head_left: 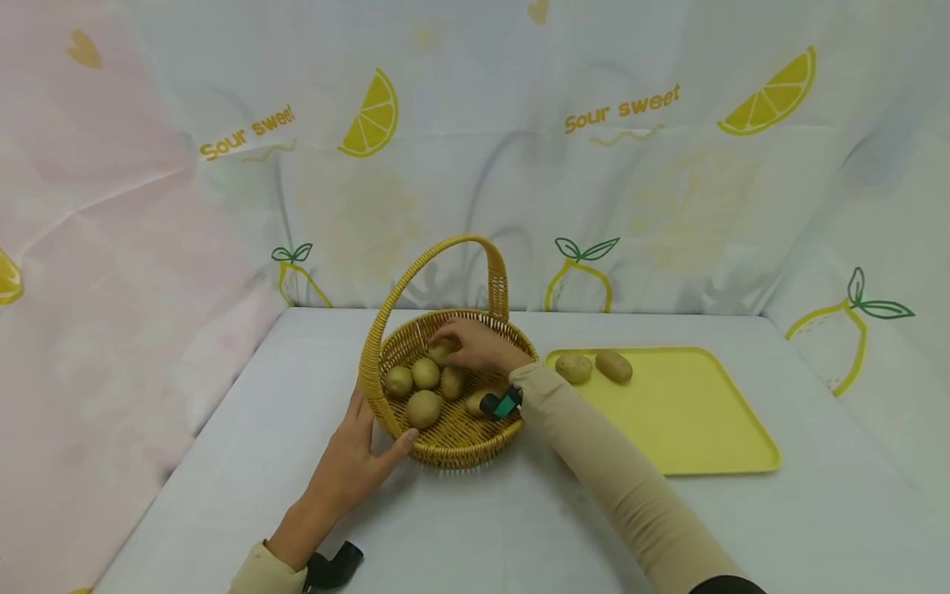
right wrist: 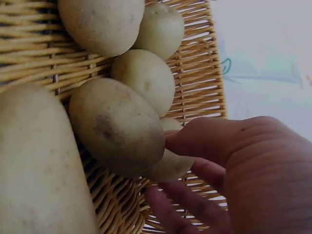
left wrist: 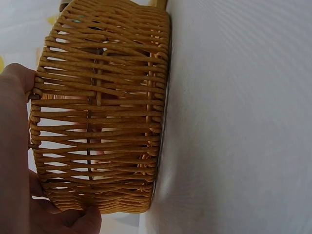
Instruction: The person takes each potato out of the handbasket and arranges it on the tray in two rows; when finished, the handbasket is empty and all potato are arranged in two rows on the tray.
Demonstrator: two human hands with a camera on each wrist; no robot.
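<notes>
We see the left hand (head_left: pixel 352 462) spread round the basket (head_left: pixel 460 456), gripping its side. Inside the basket, the right hand (head_left: pixel 478 342) seems to pinch a potato (head_left: pixel 441 354), partly hidden, near other potatoes (head_left: pixel 425 374). Two more potatoes (head_left: pixel 613 366) lie on the tray (head_left: pixel 690 412).

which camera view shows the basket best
The head view: it shows nearly all of the basket, handle included, though the right hand hides some. The left wrist view shows mostly its woven outer wall, close up. The right wrist view shows only parts of its inside, around the potatoes.
</notes>
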